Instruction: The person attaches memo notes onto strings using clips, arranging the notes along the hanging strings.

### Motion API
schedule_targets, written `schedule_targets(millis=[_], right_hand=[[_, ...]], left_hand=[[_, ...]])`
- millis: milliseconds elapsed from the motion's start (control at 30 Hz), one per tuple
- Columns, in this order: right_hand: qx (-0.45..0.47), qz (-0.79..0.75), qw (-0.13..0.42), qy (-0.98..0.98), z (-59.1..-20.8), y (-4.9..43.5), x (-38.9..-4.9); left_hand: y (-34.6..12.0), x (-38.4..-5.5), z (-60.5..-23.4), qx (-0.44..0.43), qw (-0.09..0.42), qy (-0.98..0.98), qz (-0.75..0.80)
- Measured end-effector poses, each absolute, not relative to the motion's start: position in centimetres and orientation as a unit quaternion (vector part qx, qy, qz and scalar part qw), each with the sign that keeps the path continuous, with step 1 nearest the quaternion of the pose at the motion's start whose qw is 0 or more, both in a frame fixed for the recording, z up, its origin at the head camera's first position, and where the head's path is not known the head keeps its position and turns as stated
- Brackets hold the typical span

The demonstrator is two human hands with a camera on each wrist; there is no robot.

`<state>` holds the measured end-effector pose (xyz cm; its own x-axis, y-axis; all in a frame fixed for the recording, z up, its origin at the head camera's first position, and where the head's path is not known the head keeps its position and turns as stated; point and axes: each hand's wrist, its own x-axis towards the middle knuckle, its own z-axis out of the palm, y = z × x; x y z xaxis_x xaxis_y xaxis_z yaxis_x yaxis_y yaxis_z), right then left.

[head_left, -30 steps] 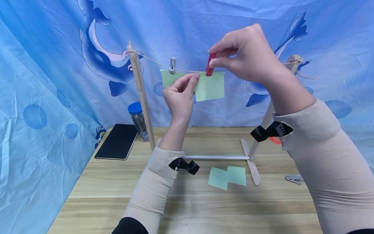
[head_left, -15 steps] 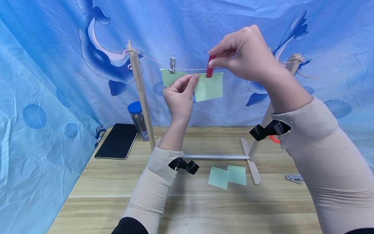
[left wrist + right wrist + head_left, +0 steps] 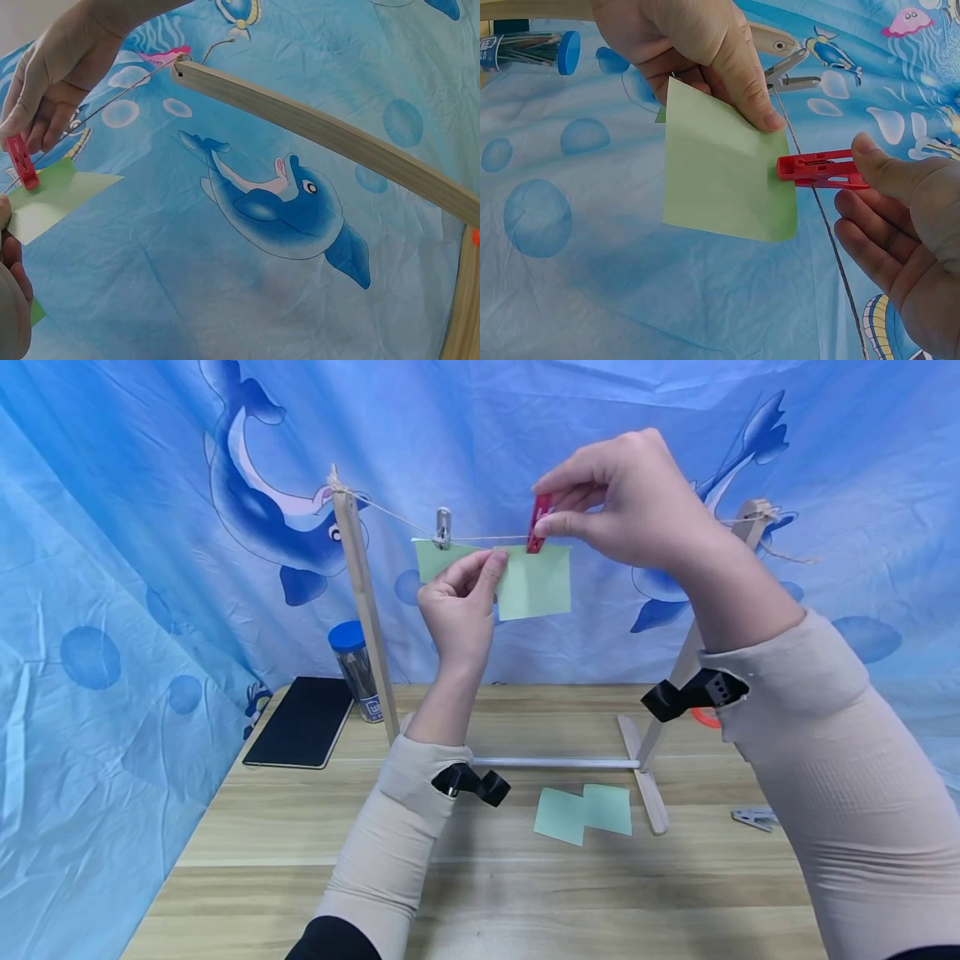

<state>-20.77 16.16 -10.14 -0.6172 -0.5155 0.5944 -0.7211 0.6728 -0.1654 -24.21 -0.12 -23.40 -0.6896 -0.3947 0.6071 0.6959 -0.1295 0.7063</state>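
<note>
Between thumb and fingers, my left hand point(image 3: 459, 610) pinches the upper left corner of a light green paper note point(image 3: 536, 585). My right hand point(image 3: 637, 502) pinches the upper end of a red clothespin point(image 3: 537, 525). In the right wrist view, the jaws of the red clothespin point(image 3: 821, 169) sit over the note's top edge, right at the twine point(image 3: 832, 240). To the left, a metallic grey clothespin point(image 3: 442, 528) holds another green note point(image 3: 431, 558) on the twine line; my left fingers partly cover that note.
Wooden posts point(image 3: 362, 602) hold the twine, with a white bar point(image 3: 555, 763) low between them. Two green notes point(image 3: 559, 817) lie on the table point(image 3: 525, 902). A grey clothespin point(image 3: 753, 818) lies at right. A black notebook point(image 3: 300, 722) and blue-lidded jar point(image 3: 355, 664) stand back left.
The note and red clothespin dipped slightly, then rose a little and shifted slightly left. Both hands keep their pinch, and the rest stays put.
</note>
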Motion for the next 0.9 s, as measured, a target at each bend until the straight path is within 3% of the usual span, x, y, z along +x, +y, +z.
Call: schedule_targets(millis=[567, 900], right_hand=[[0.34, 0.214, 0.231, -0.886, -10.3, 16.4, -20.8], [0.356, 0.207, 0.232, -0.881, -10.7, 16.4, -21.2]], left_hand=[[-0.3, -24.4, -23.9, -0.144, 0.35, -0.558, -0.739], [-0.5, -24.6, -24.8, -0.176, 0.37, -0.532, -0.741]])
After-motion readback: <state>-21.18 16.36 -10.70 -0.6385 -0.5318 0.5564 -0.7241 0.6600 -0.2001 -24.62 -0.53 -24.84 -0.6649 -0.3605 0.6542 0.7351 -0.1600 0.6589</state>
